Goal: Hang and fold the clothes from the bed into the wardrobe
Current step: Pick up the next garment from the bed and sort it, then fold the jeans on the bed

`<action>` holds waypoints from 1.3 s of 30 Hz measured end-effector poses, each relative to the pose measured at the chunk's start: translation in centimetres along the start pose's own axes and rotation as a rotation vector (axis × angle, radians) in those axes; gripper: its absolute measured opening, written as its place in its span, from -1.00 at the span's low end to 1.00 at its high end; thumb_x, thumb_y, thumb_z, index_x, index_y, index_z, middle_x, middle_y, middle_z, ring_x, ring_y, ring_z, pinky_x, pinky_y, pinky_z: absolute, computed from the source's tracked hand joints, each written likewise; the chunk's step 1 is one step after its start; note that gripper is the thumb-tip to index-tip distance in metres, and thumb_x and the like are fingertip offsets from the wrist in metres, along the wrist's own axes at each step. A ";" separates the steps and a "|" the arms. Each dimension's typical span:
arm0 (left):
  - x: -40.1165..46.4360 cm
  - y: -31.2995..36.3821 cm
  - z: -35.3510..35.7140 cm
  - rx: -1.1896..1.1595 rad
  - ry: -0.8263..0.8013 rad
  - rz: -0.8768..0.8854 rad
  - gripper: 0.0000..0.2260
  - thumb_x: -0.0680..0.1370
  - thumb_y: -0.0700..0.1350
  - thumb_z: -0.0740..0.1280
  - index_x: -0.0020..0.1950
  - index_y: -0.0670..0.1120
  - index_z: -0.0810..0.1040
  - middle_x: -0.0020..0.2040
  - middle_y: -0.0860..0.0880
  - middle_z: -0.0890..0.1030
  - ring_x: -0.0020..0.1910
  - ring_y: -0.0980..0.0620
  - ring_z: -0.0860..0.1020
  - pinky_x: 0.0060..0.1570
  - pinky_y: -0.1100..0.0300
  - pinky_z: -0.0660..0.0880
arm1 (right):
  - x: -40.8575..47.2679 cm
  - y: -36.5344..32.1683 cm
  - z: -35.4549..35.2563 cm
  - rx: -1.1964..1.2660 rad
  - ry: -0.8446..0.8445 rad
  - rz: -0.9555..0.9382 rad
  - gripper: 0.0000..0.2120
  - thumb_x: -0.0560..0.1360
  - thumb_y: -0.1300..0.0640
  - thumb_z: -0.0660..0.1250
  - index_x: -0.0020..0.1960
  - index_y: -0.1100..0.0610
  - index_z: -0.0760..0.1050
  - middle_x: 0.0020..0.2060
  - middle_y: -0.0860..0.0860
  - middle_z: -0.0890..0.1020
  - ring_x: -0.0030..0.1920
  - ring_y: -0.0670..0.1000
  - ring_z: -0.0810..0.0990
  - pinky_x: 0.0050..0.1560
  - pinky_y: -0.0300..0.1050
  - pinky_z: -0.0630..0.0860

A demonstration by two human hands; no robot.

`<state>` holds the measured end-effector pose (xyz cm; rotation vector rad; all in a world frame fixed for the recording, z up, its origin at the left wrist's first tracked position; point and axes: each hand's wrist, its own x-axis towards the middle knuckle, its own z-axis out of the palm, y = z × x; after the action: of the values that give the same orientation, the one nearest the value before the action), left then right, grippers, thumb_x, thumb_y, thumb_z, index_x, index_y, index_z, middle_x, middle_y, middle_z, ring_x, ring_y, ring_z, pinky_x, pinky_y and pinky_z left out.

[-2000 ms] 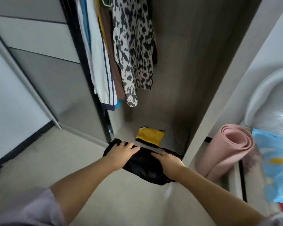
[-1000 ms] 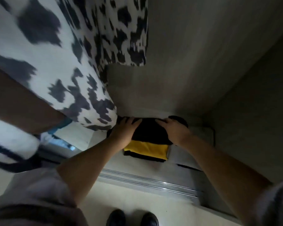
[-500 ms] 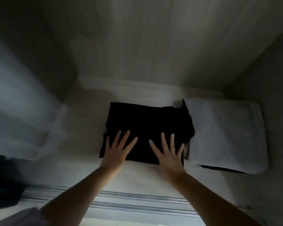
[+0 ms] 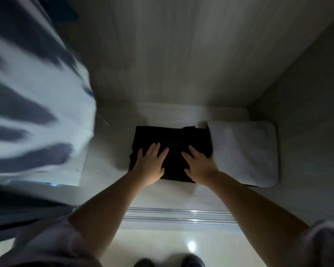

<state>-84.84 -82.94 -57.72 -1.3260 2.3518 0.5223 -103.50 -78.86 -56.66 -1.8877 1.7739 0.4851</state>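
Flat hands on black garment, grey towel beside

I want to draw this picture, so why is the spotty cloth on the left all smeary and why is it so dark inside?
Head view: the hanging patterned garment is streaked by motion blur; the wardrobe floor is dim, so the folded black garment shows no detail; a glare spot shines on the room floor.
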 end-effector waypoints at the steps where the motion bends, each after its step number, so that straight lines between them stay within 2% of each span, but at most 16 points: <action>1: -0.8 1.3 -2.4 -0.023 0.044 -0.012 -0.40 0.63 0.03 0.14 0.58 0.01 -0.10 0.58 -0.10 -0.08 0.55 -0.07 -0.11 0.46 -0.18 0.01 | -1.4 -0.1 -2.5 0.036 0.062 0.021 -0.43 0.61 -0.03 0.13 0.55 0.01 0.01 0.55 0.09 -0.01 0.45 0.20 0.24 0.29 0.11 0.38; 4: -3.7 4.6 -9.8 -0.065 0.176 -0.037 -0.50 0.62 -0.01 0.13 0.54 -0.04 0.09 0.53 -0.13 0.16 0.50 -0.09 0.14 0.42 -0.07 0.18 | -6.0 -0.3 -9.6 0.082 0.176 0.073 -0.57 0.63 0.01 0.09 0.47 0.09 0.21 0.38 0.12 0.34 0.24 0.17 0.48 0.08 0.01 0.48; 6: -6.0 6.5 -14.7 -0.116 0.237 -0.026 -0.60 0.62 -0.05 0.13 0.46 -0.08 0.27 0.38 -0.12 0.39 0.35 -0.11 0.37 0.25 -0.02 0.38 | -9.0 -0.6 -14.0 0.094 0.187 0.095 -0.62 0.63 0.03 0.07 0.41 0.11 0.28 0.27 0.12 0.46 0.17 0.17 0.53 0.06 0.00 0.50; 8: -8.7 8.4 -19.5 -0.201 0.289 -0.026 -0.68 0.62 -0.08 0.13 0.36 -0.10 0.39 0.25 -0.12 0.51 0.23 -0.14 0.48 0.10 0.01 0.47 | -12.1 -0.9 -18.2 0.088 0.207 0.109 -0.63 0.63 0.03 0.06 0.40 0.11 0.31 0.22 0.14 0.52 0.16 0.18 0.55 0.04 0.00 0.51; 10: -11.2 10.0 -24.3 -0.250 0.322 -0.009 -0.71 0.61 -0.11 0.14 0.30 -0.11 0.45 0.20 -0.13 0.54 0.18 -0.16 0.52 0.06 0.03 0.49 | -15.6 -1.0 -22.4 0.091 0.213 0.126 -0.65 0.62 0.02 0.06 0.35 0.10 0.34 0.19 0.14 0.55 0.15 0.18 0.56 0.01 -0.02 0.50; 13: -13.9 11.1 -29.9 -0.312 0.320 0.023 -0.70 0.59 -0.16 0.15 0.29 -0.17 0.47 0.20 -0.18 0.55 0.20 -0.18 0.51 0.14 -0.03 0.48 | -19.8 -1.1 -27.0 0.095 0.224 0.134 -0.68 0.61 0.02 0.06 0.30 0.12 0.35 0.16 0.18 0.57 0.14 0.20 0.57 -0.01 -0.02 0.49; 16: -17.7 12.5 -35.5 -0.251 0.329 0.035 -0.74 0.59 -0.15 0.15 0.23 -0.17 0.50 0.14 -0.21 0.58 0.14 -0.21 0.55 0.13 -0.04 0.49 | -25.3 -1.4 -31.7 0.122 0.224 0.173 -0.63 0.62 0.00 0.07 0.37 0.11 0.32 0.21 0.20 0.55 0.21 0.23 0.53 0.06 0.02 0.48; 19: -21.1 13.8 -39.6 -0.178 0.336 0.030 -0.71 0.60 -0.13 0.14 0.29 -0.09 0.47 0.21 -0.16 0.56 0.19 -0.18 0.53 0.16 -0.04 0.48 | -30.4 -1.5 -35.0 0.155 0.281 0.187 -0.62 0.62 -0.01 0.07 0.39 0.11 0.31 0.21 0.21 0.54 0.21 0.25 0.52 0.07 0.05 0.48; 22: -23.7 14.8 -41.8 -0.107 0.297 0.072 -0.72 0.60 -0.10 0.13 0.26 -0.07 0.49 0.24 -0.15 0.55 0.19 -0.19 0.53 0.16 -0.02 0.47 | -34.8 -1.5 -36.3 0.158 0.335 0.220 -0.60 0.63 -0.01 0.06 0.39 0.13 0.31 0.17 0.23 0.56 0.16 0.27 0.55 0.02 0.05 0.49; 25: -25.1 16.7 -43.5 -0.068 0.300 0.177 -0.79 0.59 -0.14 0.15 0.12 -0.15 0.53 0.12 -0.22 0.59 0.11 -0.23 0.56 0.05 0.03 0.48 | -39.0 -1.3 -36.8 0.180 0.376 0.280 -0.59 0.64 -0.03 0.04 0.43 0.12 0.28 0.17 0.22 0.56 0.15 0.25 0.55 0.02 0.05 0.49; 28: -26.8 19.9 -45.3 0.007 0.298 0.310 -0.80 0.60 -0.16 0.16 0.09 -0.20 0.53 0.06 -0.25 0.60 0.07 -0.25 0.56 -0.03 0.04 0.46 | -43.5 -0.7 -36.7 0.207 0.431 0.404 -0.59 0.63 -0.04 0.06 0.41 0.10 0.29 0.17 0.19 0.56 0.16 0.24 0.55 0.00 0.01 0.47; 32: -29.5 25.1 -46.2 0.085 0.341 0.515 -0.79 0.60 -0.08 0.15 0.06 -0.13 0.53 -0.03 -0.17 0.60 -0.07 -0.18 0.57 -0.16 0.06 0.50 | -50.4 0.5 -34.9 0.267 0.506 0.582 -0.64 0.60 -0.05 0.09 0.32 0.10 0.35 0.12 0.16 0.59 0.09 0.22 0.58 -0.15 -0.05 0.41; 34: -31.0 28.3 -46.0 0.144 0.346 0.607 -0.78 0.60 -0.07 0.12 0.03 -0.11 0.53 -0.05 -0.12 0.60 -0.13 -0.13 0.54 -0.25 0.13 0.41 | -54.3 1.2 -33.3 0.278 0.509 0.675 -0.66 0.61 -0.04 0.09 0.27 0.13 0.35 0.08 0.18 0.60 0.05 0.24 0.59 -0.19 -0.06 0.38; 36: -32.7 32.1 -45.4 0.191 0.330 0.692 -0.76 0.60 -0.07 0.09 0.01 -0.08 0.54 -0.05 -0.08 0.61 -0.15 -0.10 0.54 -0.27 0.16 0.35 | -58.5 1.9 -31.6 0.287 0.493 0.769 -0.64 0.62 -0.04 0.08 0.32 0.14 0.31 0.09 0.19 0.59 0.06 0.24 0.59 -0.17 -0.03 0.42; 39: -35.7 38.3 -43.9 0.270 0.294 0.832 -0.75 0.60 -0.08 0.08 0.04 -0.06 0.54 0.03 -0.08 0.62 -0.03 -0.15 0.56 -0.19 0.14 0.38 | -65.1 3.0 -28.8 0.352 0.478 0.923 -0.60 0.62 -0.04 0.07 0.39 0.10 0.28 0.15 0.18 0.57 0.13 0.23 0.57 -0.02 0.01 0.48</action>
<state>-107.57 -60.47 2.69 -0.2684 3.0383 0.2108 -114.44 -42.60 3.73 -0.8982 2.7940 -0.0140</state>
